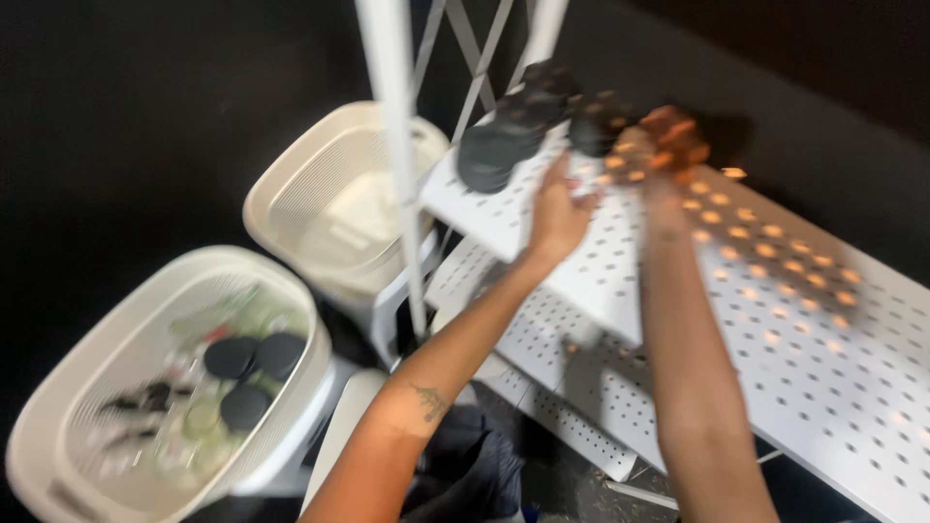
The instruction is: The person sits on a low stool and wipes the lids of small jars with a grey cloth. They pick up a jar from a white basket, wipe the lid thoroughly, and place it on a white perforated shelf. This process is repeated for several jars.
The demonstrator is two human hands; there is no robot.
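The picture is motion-blurred. My left hand [559, 211] rests flat, fingers apart, on the white perforated shelf [794, 320], just below a cluster of black round discs [504, 140] at the shelf's far end. My right hand [659, 145] is raised further back, beside more black discs [599, 118]. The blur hides whether it grips one. Both forearms reach up from the bottom of the view.
A white laundry-style basket [116, 358] at lower left holds black round lids [254, 356] and clear jars. A second white basket [334, 184] stands behind it. A white pole [399, 165] rises in front of the shelf. Lower perforated shelves [581, 426] lie beneath.
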